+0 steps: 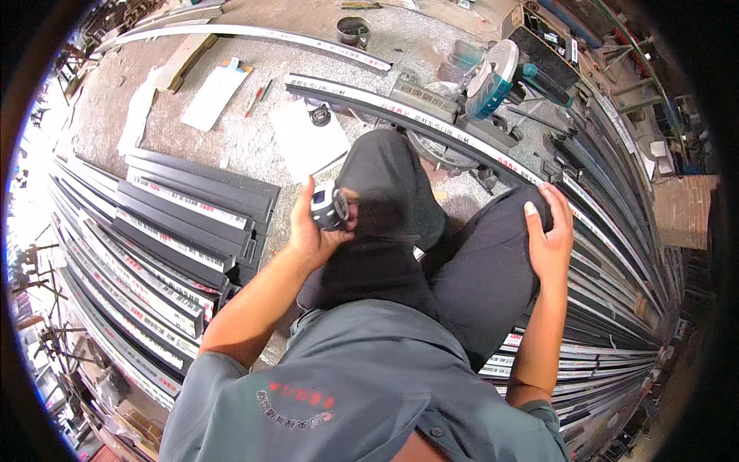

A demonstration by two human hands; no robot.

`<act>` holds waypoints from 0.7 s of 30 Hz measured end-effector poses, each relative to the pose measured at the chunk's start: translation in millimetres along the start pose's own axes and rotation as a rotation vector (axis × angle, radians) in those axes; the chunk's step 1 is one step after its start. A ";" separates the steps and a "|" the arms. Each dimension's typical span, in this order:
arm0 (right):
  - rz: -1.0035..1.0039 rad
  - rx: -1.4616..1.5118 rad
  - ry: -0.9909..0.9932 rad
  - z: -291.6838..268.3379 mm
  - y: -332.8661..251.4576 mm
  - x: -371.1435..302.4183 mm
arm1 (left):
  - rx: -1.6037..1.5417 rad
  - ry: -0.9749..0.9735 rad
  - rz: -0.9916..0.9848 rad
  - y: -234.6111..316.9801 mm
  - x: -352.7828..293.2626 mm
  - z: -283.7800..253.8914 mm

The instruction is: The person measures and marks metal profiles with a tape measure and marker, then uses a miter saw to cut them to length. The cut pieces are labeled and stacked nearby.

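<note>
My left hand (309, 235) is closed around a black and white tape measure (329, 209) with a small dark window on it. It is beside my left knee. My right hand (550, 240) lies on my right knee with its fingers spread and holds nothing. In front of my left knee is a white sheet of paper (302, 145), with a small black round object (319, 115) on its far part. Just beyond my knees a long dark metal profile (431, 123) with a printed white strip lies across a cutting saw (493, 81) with a teal guard.
Stacked dark profiles (192, 208) lie at my left, and more long profiles (616, 239) fan out at my right. A clipboard with paper (215, 94) and a red pen (252, 102) are on the floor ahead. Farther off are a dark pot (353, 32) and a black crate (539, 42).
</note>
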State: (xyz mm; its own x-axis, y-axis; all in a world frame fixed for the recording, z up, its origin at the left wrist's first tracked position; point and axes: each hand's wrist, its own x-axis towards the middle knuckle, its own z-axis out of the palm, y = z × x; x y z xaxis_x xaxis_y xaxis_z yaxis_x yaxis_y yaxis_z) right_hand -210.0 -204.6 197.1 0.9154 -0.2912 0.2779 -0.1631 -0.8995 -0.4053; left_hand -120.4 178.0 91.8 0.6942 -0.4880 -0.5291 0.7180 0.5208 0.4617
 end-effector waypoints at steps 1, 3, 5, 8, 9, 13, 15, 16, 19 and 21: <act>-0.013 0.054 0.024 4.6 10.4 -2.4 | -0.018 0.050 -0.014 1.4 4.6 -3.5; 0.044 0.239 0.040 14.8 27.5 0.3 | 0.015 0.092 -0.008 2.8 14.2 -8.1; 0.092 0.372 0.019 24.0 39.2 7.3 | 0.059 0.144 -0.007 5.4 22.6 -12.0; 0.178 0.541 -0.040 36.9 54.0 24.5 | 0.128 0.139 0.006 9.2 30.7 -17.4; 0.225 0.654 -0.100 43.6 60.3 31.7 | 0.134 0.167 0.004 10.4 32.5 -18.4; 0.378 0.994 -0.179 80.3 102.6 41.3 | 0.049 0.239 -0.009 14.7 37.1 -19.4; 0.442 1.040 -0.035 110.8 121.0 1.2 | 0.127 0.242 0.025 14.6 38.2 -18.5; 0.487 1.083 -0.140 132.8 137.9 -2.5 | 0.193 0.264 0.067 13.7 39.1 -17.4; 0.407 0.950 -0.198 206.8 167.0 -49.1 | 0.258 0.218 0.080 13.2 37.6 -19.3; 0.353 0.934 -0.145 255.5 176.7 -84.7 | 0.237 0.259 0.078 14.3 37.3 -19.8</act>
State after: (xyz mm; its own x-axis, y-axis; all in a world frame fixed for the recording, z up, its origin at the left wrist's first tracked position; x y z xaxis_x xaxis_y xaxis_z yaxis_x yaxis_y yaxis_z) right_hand -222.4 -255.6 -120.5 0.9166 -0.3931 -0.0729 -0.1365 -0.1363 -0.9812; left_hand -85.3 181.1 64.6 0.7333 -0.2440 -0.6346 0.6762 0.3581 0.6438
